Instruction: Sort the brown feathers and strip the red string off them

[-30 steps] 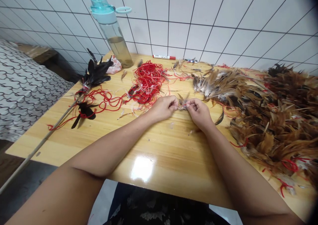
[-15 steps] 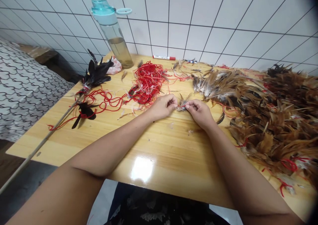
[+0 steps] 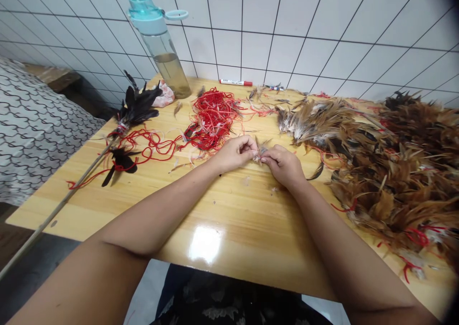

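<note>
Above the middle of the table, my left hand [image 3: 238, 152] pinches one side of a small bunch of grey-brown feathers [image 3: 263, 148]. On its other side my right hand [image 3: 283, 163] is closed, thumb against forefinger, at the base of the same bunch; whether thread lies between those fingertips is too small to make out. Behind my left hand lies a tangled heap of red string [image 3: 215, 114]. A bundle of long brown feathers [image 3: 315, 119] rests beyond my right hand, and a single dark feather [image 3: 316, 172] is beside that wrist.
A large pile of brown feathers [image 3: 405, 172] covers the table's right side. At left, a stick [image 3: 68, 196] with black feathers [image 3: 138, 106] tied on juts past the table edge. A water bottle [image 3: 172, 71] and a red-and-white marker [image 3: 235, 82] are near the tiled wall.
My right hand has moved slightly left, closer to my left hand, and its fingers have curled in more. The left hand keeps its pinch on the feathers.
</note>
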Motion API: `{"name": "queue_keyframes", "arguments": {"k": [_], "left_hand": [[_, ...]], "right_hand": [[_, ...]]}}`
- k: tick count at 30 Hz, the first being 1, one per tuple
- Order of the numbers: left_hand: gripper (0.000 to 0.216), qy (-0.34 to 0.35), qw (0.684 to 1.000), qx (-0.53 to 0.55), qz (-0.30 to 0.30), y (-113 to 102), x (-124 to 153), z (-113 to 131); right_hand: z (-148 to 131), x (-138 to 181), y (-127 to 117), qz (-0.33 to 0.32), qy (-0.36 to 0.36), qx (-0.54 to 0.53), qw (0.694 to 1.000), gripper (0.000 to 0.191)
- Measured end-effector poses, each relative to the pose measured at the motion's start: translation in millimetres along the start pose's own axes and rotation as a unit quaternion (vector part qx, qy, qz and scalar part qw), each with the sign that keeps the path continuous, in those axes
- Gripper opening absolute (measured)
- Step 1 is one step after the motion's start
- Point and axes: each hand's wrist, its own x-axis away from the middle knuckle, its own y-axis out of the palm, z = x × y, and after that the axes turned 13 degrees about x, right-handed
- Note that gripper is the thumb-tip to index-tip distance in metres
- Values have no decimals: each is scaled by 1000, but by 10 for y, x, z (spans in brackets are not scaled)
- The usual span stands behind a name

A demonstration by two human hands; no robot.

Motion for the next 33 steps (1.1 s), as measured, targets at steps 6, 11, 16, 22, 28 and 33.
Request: {"name": "queue_keyframes", "arguments": {"k": [6, 11, 16, 22, 28, 33], "left_hand": [[32, -24, 990, 137, -33, 54, 25, 31], [36, -25, 985, 170, -33, 117, 45, 52], [37, -13, 981, 191, -32, 177, 51, 48], [31, -12, 987, 161, -9, 179, 63, 69], [19, -15, 991, 132, 9, 164, 70, 91], [14, -43, 990, 132, 9, 135, 68, 129]], "right_hand": [[-107, 38, -85, -51, -19, 178, 983, 25], [-202, 37, -157, -83, -45, 268, 959, 32], [-228, 27, -169, -116, -38, 294, 948, 34], [-253, 35, -170, -124, -39, 304, 944, 35], [-283, 29, -189, -133, -39, 308, 941, 36], [-266, 39, -164, -132, -9, 299, 945, 32]]}}
